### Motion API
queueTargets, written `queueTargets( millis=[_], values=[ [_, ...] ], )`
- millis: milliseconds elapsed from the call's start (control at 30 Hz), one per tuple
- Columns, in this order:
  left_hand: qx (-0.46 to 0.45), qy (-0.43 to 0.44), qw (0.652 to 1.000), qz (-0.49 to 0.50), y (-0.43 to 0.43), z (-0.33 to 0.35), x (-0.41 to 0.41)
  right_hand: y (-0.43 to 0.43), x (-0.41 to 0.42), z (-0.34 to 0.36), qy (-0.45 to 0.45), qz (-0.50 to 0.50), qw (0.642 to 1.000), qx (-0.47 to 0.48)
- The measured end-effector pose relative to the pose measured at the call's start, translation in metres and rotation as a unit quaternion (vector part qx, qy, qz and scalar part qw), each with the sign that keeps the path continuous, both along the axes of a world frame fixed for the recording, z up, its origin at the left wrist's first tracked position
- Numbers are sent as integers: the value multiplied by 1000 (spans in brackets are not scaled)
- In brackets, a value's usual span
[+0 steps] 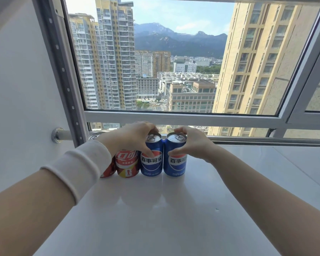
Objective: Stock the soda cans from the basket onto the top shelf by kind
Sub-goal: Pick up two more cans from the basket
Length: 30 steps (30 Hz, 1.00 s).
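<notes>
Two blue Pepsi cans stand upright side by side on the white shelf top [155, 209], near the window. My left hand [135, 137] grips the left blue can [151, 163] from above and around its side. Around the right blue can [175, 163] my right hand [194, 143] is wrapped, fingers at its rim and thumb on its front. Left of them stands a red Coca-Cola can [127, 166], touching the left blue can. Another red can [108, 170] is mostly hidden behind my left wrist and white sleeve. The basket is not in view.
A large window [155, 71] with a grey frame rises right behind the cans. A perforated shelf upright [63, 71] and a metal rod [61, 134] stand at the left. The shelf surface stretches to the right and toward me.
</notes>
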<state>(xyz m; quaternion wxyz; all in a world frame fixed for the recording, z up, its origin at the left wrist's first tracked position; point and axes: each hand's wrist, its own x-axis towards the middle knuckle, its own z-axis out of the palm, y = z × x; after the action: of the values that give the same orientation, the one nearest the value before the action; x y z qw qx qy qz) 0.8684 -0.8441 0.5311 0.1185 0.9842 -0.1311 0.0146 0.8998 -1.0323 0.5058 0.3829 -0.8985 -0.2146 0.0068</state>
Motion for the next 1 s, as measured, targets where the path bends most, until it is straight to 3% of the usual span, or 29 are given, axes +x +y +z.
queueTargets(
  millis=[1000],
  values=[
    [44, 35, 998, 25, -8, 4, -8, -4, -10, -8, 3, -24, 1000, 11]
  ],
)
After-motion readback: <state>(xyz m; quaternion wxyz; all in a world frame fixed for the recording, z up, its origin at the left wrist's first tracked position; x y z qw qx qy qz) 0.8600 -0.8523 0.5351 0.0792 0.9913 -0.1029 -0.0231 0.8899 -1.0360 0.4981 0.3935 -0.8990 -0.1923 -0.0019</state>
